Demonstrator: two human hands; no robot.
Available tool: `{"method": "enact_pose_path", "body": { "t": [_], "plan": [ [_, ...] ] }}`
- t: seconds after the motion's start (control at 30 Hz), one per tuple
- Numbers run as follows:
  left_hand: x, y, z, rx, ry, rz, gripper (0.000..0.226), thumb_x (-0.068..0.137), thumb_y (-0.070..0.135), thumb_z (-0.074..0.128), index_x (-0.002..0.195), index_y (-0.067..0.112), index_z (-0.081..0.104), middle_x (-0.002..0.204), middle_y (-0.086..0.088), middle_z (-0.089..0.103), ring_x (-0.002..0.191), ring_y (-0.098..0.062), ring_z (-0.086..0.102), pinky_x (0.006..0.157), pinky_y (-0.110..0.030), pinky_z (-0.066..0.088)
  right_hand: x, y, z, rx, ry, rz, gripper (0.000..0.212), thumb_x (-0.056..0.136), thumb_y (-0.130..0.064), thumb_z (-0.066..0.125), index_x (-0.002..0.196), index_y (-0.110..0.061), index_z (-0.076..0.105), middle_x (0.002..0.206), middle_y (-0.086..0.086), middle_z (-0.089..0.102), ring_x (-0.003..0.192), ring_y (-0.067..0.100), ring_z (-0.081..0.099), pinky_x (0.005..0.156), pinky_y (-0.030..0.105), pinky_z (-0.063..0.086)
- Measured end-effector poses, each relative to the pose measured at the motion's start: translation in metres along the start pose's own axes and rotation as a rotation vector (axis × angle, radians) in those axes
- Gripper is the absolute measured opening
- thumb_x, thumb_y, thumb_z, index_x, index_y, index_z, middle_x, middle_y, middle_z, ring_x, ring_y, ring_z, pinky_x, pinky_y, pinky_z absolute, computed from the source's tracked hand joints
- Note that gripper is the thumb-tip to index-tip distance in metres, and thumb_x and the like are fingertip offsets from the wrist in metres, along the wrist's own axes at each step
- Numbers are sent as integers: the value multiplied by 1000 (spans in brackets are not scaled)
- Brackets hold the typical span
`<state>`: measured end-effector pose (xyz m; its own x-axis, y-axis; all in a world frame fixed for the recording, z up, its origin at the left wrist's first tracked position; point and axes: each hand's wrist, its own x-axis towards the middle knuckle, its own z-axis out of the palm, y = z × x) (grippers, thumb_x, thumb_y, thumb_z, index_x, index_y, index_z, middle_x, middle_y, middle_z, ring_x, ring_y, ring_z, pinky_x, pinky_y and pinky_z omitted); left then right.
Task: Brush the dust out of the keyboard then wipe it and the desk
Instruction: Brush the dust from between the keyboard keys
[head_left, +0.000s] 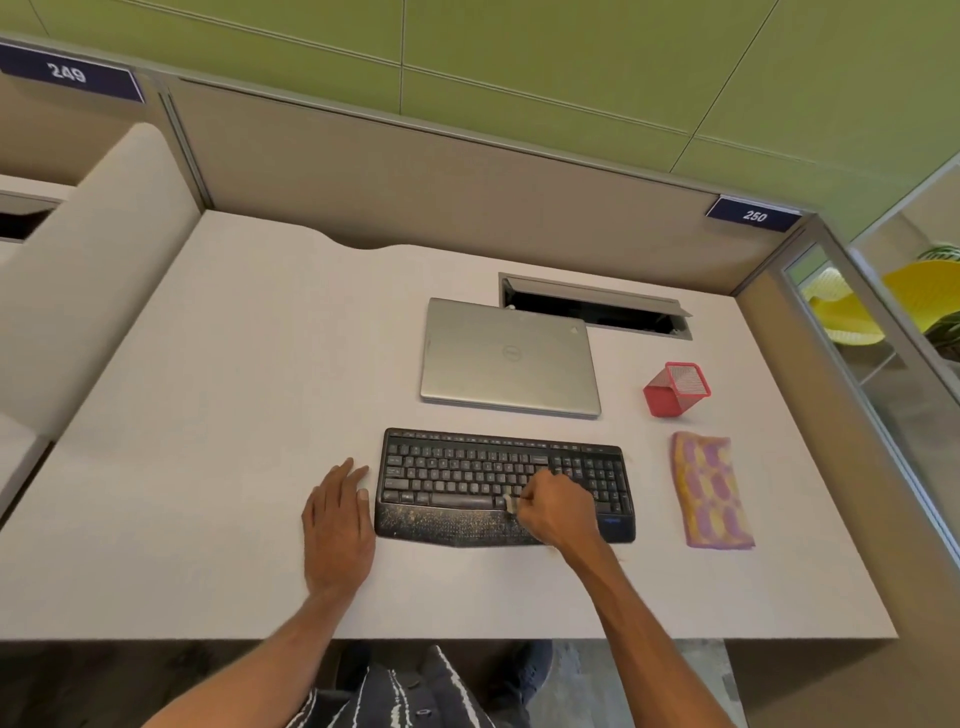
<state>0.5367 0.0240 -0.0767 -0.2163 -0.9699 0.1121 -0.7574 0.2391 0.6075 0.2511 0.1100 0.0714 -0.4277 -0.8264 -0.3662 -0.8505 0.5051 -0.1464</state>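
Note:
A black keyboard (467, 478) lies on the white desk (234, 415), its palm rest speckled with pale dust. My right hand (558, 509) is curled over the keyboard's right half and grips a small pale brush (509, 503), whose tip touches the keys near the space bar. My left hand (337, 525) rests flat on the desk with straight fingers, just left of the keyboard's edge. A pink and yellow cloth (711, 491) lies folded to the right of the keyboard.
A closed silver laptop (509, 358) sits behind the keyboard. A red mesh pen holder (675, 389) lies tipped at the right. An open cable slot (592, 309) is at the desk's back. Partition walls bound the desk's back and right.

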Motion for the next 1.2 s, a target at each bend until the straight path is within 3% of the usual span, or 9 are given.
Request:
{"method": "enact_pose_path", "body": {
  "t": [0.2,0.43,0.57,0.7,0.8,0.93,1.07,1.2],
  "plan": [
    [1,0,2,25,23,6,45,117,33,28,149,22,58,162,1,50,154,-23,43,128,-50,34,6,3,-4,17,70,52,18,99,-33,63,90,-26,76,66,-15,64,60,5,62,72,32,62],
    [1,-2,4,34,26,19,45,117,32,29,149,20,58,162,-1,51,154,-24,43,128,-50,34,7,-3,-3,11,-91,-3,16,94,-35,69,89,-23,79,72,-10,72,61,5,63,62,25,52],
    [0,-1,3,33,33,31,46,117,32,29,149,19,59,161,-3,52,154,-26,44,128,-50,34,8,-6,-6,50,29,27,16,96,-28,65,93,-26,80,73,-15,70,63,4,64,69,28,59],
    [1,-2,4,24,35,28,47,117,33,28,149,19,59,161,-2,52,154,-25,44,128,-49,34,4,-15,-1,6,-25,-14,15,95,-29,66,91,-24,80,74,-12,71,68,8,67,75,35,62],
    [1,-3,4,28,29,24,47,117,33,27,150,20,59,162,-1,52,155,-24,43,129,-48,33,2,-18,-1,-20,-87,-30,15,95,-33,67,93,-23,79,73,-12,67,67,8,64,67,29,54],
    [1,-3,6,17,30,25,46,117,33,29,150,20,59,162,0,52,155,-24,43,129,-49,33,1,-16,-1,24,70,8,18,99,-33,62,97,-26,79,73,-14,69,62,5,61,71,29,59],
    [1,-4,5,15,44,24,44,116,31,31,149,21,59,161,0,52,154,-23,44,128,-48,34,-1,-19,7,33,-16,-1,18,96,-34,66,92,-23,79,73,-11,71,67,11,67,75,38,63],
    [1,-4,4,11,46,26,44,116,30,32,148,21,60,161,1,52,154,-23,44,128,-47,33,-2,-20,0,31,-80,-12,15,96,-35,68,94,-25,78,77,-11,71,65,5,61,63,26,51]
  ]
}}
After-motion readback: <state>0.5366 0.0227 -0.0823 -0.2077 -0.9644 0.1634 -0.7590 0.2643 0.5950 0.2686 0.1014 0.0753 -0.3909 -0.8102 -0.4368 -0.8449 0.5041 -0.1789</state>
